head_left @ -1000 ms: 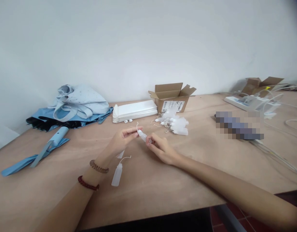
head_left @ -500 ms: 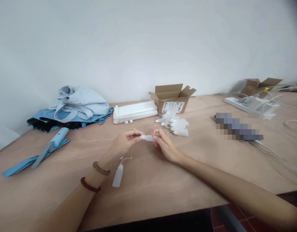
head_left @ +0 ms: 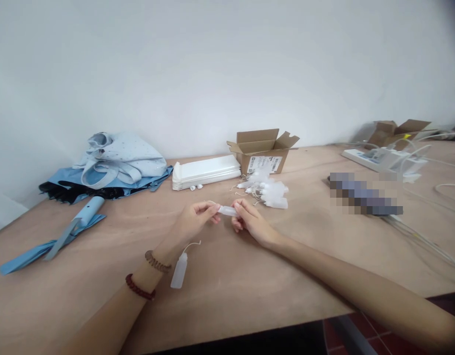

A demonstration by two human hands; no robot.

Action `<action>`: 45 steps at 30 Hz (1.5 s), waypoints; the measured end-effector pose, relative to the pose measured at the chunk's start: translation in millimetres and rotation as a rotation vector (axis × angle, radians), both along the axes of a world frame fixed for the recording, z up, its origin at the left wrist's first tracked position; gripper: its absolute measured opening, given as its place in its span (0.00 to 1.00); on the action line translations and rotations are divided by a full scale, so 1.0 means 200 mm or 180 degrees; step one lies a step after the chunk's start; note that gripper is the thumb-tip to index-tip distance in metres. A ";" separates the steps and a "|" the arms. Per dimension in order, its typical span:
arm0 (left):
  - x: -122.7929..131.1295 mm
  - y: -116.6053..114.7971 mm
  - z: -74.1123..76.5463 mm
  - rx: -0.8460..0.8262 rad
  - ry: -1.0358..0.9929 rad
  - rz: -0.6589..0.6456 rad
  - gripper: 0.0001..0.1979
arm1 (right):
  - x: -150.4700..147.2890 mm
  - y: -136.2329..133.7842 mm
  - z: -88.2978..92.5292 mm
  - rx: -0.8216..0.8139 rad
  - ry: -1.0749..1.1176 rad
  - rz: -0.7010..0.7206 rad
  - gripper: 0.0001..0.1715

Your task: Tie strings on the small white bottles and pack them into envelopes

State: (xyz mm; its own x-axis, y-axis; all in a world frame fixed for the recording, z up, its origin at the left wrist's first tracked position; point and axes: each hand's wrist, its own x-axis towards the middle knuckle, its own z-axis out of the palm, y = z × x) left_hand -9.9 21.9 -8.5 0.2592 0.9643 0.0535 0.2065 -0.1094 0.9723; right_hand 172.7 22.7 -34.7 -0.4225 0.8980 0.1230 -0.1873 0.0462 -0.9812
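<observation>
Between my two hands, a small translucent plastic bottle [head_left: 227, 211] is held sideways above the table. My left hand [head_left: 202, 215] pinches its neck end, which the fingers cover. At the other end, my right hand [head_left: 249, 221] grips the bottle's base between thumb and fingers. A similar bottle [head_left: 179, 272] with a thin white cord at its top lies on the table near my left wrist. Beyond my right hand is a pile of several such bottles [head_left: 273, 192], some with cords. Two small white caps [head_left: 196, 187] lie farther back.
A stack of flat white boxes [head_left: 207, 171] and an open cardboard box [head_left: 262, 153] stand by the wall. At left are a blue umbrella [head_left: 88, 212] and a pale cloth bag [head_left: 127, 158]. To the right lie a pixelated object [head_left: 364, 194], a power strip [head_left: 371, 160] and cables.
My left fingers have closed farther over the bottle's neck, and the cord that stuck up there is now mostly hidden. My right fingers have shifted slightly, curling lower. The view has moved a little.
</observation>
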 end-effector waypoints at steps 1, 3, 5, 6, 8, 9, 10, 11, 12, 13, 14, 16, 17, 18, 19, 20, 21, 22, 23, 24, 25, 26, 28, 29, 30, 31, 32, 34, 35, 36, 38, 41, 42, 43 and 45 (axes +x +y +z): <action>0.00 0.00 0.00 0.0017 0.0129 -0.0021 0.17 | 0.00 0.00 0.00 -0.0007 -0.0003 -0.0011 0.18; 0.01 -0.01 0.00 0.0202 0.0387 -0.0075 0.18 | 0.00 0.00 0.00 -0.0032 0.0003 -0.0039 0.19; 0.00 -0.02 0.01 0.0587 0.0651 -0.0098 0.15 | 0.00 0.00 0.00 -0.0078 0.0010 -0.0058 0.19; 0.00 -0.03 0.01 0.0794 0.0765 -0.0090 0.14 | 0.01 0.00 0.00 -0.0110 0.0003 -0.0067 0.19; 0.00 -0.03 0.02 0.1088 0.0948 -0.0063 0.12 | 0.01 0.01 0.00 -0.0185 -0.0035 -0.0106 0.20; -0.01 -0.04 0.02 0.1174 0.1026 -0.0047 0.12 | 0.01 0.01 0.00 -0.0226 -0.0057 -0.0127 0.20; -0.01 -0.04 0.02 0.1229 0.1100 -0.0030 0.12 | 0.01 0.02 0.00 -0.0262 -0.0079 -0.0151 0.20; -0.01 -0.04 0.02 0.1266 0.1166 -0.0008 0.13 | 0.01 0.02 0.01 -0.0290 -0.0098 -0.0176 0.21; -0.01 -0.04 0.02 0.1285 0.1222 0.0010 0.13 | 0.01 0.02 0.01 -0.0309 -0.0116 -0.0199 0.21; -0.01 -0.04 0.02 0.1295 0.1251 0.0031 0.13 | 0.01 0.02 0.01 -0.0314 -0.0137 -0.0216 0.22; 0.00 -0.04 0.02 0.1285 0.1240 0.0043 0.13 | 0.01 0.02 0.00 -0.0294 -0.0167 -0.0220 0.23; 0.00 -0.05 0.03 0.1179 0.1140 0.0024 0.13 | 0.01 0.02 0.00 -0.0155 -0.0248 -0.0190 0.24; 0.01 -0.05 0.03 0.1104 0.1045 0.0002 0.13 | 0.01 0.01 0.00 -0.0042 -0.0295 -0.0177 0.24; 0.01 -0.05 0.04 0.1022 0.0945 -0.0018 0.13 | 0.00 0.01 -0.01 0.0093 -0.0364 -0.0167 0.23; 0.01 -0.05 0.04 0.0940 0.0862 -0.0022 0.14 | 0.00 0.00 -0.01 0.0239 -0.0457 -0.0167 0.22; 0.01 -0.05 0.04 0.0863 0.0813 -0.0024 0.14 | 0.01 -0.01 -0.01 0.0379 -0.0569 -0.0181 0.21; 0.01 -0.05 0.05 0.0801 0.0790 -0.0018 0.15 | 0.01 -0.02 -0.01 0.0504 -0.0696 -0.0216 0.20; 0.01 -0.04 0.05 0.0754 0.0790 -0.0020 0.15 | 0.01 -0.02 -0.01 0.0609 -0.0828 -0.0267 0.20; 0.01 -0.04 0.05 0.0727 0.0802 -0.0037 0.16 | 0.01 -0.03 -0.01 0.0695 -0.0943 -0.0323 0.19; 0.00 -0.04 0.05 0.0726 0.0806 -0.0063 0.16 | 0.02 -0.03 -0.01 0.0752 -0.1008 -0.0383 0.18; 0.00 -0.04 0.06 0.0743 0.0797 -0.0097 0.16 | 0.02 -0.03 0.00 0.0779 -0.1023 -0.0431 0.18; -0.01 -0.04 0.06 0.0778 0.0783 -0.0128 0.15 | 0.03 -0.03 0.00 0.0773 -0.1002 -0.0456 0.19; -0.01 -0.04 0.06 0.0870 0.0776 -0.0203 0.13 | 0.03 -0.02 0.01 0.0684 -0.0871 -0.0433 0.21; -0.01 -0.04 0.07 0.0909 0.0768 -0.0250 0.13 | 0.04 -0.01 0.02 0.0611 -0.0764 -0.0388 0.21; -0.01 -0.05 0.07 0.0935 0.0757 -0.0306 0.13 | 0.04 -0.01 0.02 0.0517 -0.0639 -0.0328 0.22; -0.01 -0.05 0.07 0.0956 0.0742 -0.0356 0.13 | 0.04 -0.01 0.02 0.0406 -0.0505 -0.0260 0.23; -0.01 -0.06 0.07 0.0975 0.0730 -0.0389 0.13 | 0.04 0.00 0.02 0.0288 -0.0375 -0.0192 0.23; 0.00 -0.06 0.07 0.0994 0.0710 -0.0399 0.12 | 0.04 0.00 0.03 0.0049 -0.0180 -0.0092 0.23; 0.00 -0.06 0.07 0.0997 0.0706 -0.0389 0.12 | 0.04 0.00 0.03 -0.0049 -0.0125 -0.0070 0.23; 0.00 -0.06 0.07 0.0989 0.0699 -0.0364 0.12 | 0.04 0.00 0.03 -0.0115 -0.0091 -0.0056 0.23; 0.00 -0.06 0.07 0.0914 0.0659 -0.0273 0.12 | 0.04 0.00 0.03 -0.0166 -0.0046 -0.0065 0.22; -0.01 -0.04 0.05 0.0582 0.0572 -0.0221 0.15 | 0.03 0.00 0.02 -0.0085 -0.0082 -0.0098 0.21; -0.01 -0.03 0.04 0.0397 0.0541 -0.0232 0.17 | 0.03 0.00 0.02 -0.0039 -0.0102 -0.0095 0.21; -0.01 -0.02 0.03 0.0192 0.0508 -0.0256 0.20 | 0.03 0.00 0.02 0.0010 -0.0112 -0.0082 0.21; -0.01 -0.01 0.01 -0.0177 0.0391 -0.0281 0.23 | 0.03 0.00 0.01 0.0107 -0.0100 -0.0041 0.22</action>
